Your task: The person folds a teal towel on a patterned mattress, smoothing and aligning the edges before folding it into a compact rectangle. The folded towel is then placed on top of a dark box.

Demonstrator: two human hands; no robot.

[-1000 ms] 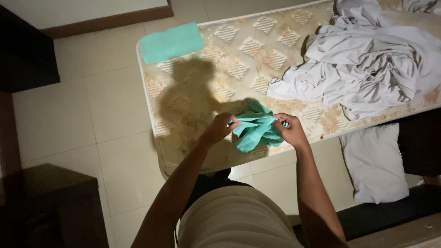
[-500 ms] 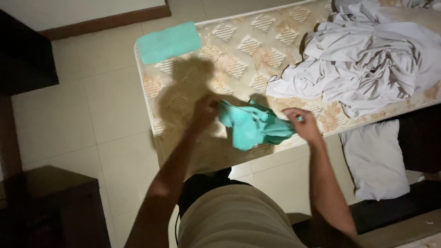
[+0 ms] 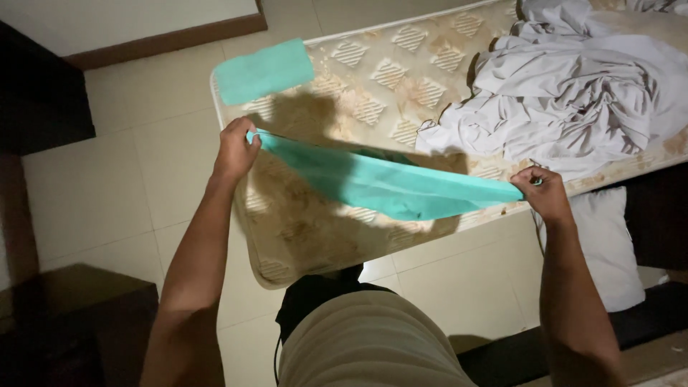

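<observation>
A teal cloth point(image 3: 387, 183) is stretched wide between both hands above the bare patterned mattress point(image 3: 373, 93). My left hand point(image 3: 236, 147) grips its left corner over the mattress's left edge. Its right corner is pinched in my right hand point(image 3: 542, 192) near the mattress's front edge. The cloth sags a little in the middle and throws a shadow on the mattress. A second teal cloth point(image 3: 264, 70), folded flat, lies at the mattress's far left corner.
A heap of crumpled grey sheets point(image 3: 573, 100) covers the right part of the mattress. A pale pillow point(image 3: 609, 251) lies on the tiled floor at right. Dark furniture point(image 3: 43, 93) stands at left, with another dark piece point(image 3: 72, 322) at lower left.
The teal cloth was bunched between my hands close together. My hands have moved apart, left hand leftward and right hand rightward, and the cloth is now spread out full width.
</observation>
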